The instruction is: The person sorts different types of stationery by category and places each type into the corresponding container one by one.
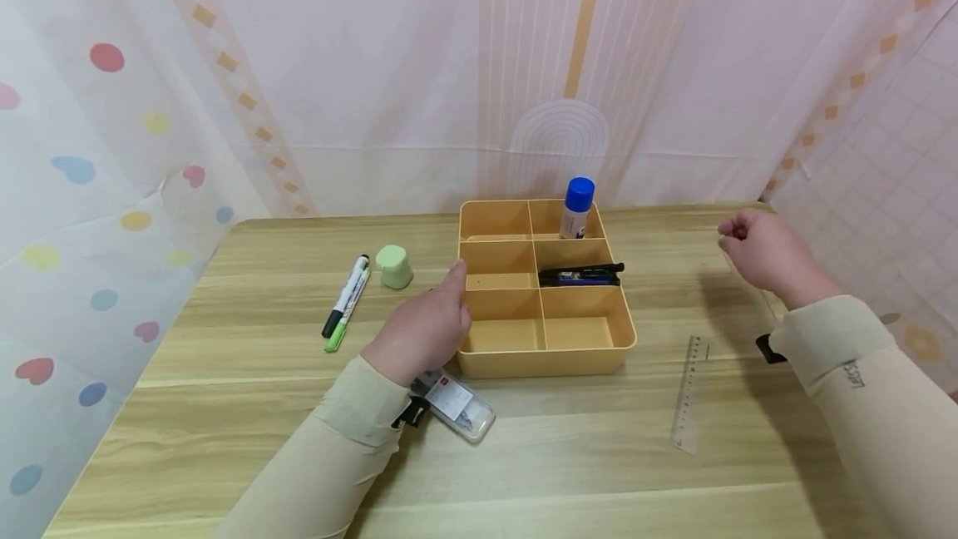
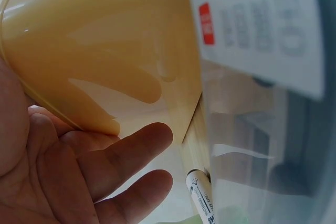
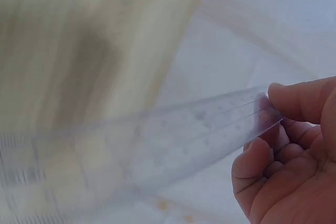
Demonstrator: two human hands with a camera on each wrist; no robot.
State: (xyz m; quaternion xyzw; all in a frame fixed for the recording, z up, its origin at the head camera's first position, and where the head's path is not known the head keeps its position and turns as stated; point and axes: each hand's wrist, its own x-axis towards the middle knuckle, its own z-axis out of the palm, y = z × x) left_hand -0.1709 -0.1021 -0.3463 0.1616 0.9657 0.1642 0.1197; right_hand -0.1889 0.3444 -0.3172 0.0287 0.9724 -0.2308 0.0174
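My left hand rests against the left side of a yellow six-compartment organizer box. In the left wrist view its fingers lie fairly straight beside the box's outer wall. Below that hand is a clear plastic case with a white label; its contents are unclear. Off to the right of the box, my right hand is raised above the table. It pinches one end of a clear ruler between thumb and fingers. A second transparent ruler lies on the table.
A glue stick with a blue cap stands in the back right compartment. Dark pens lie in the middle right one. Left of the box are a black-capped marker, a green-capped one and a pale green object. Patterned cloth hangs behind.
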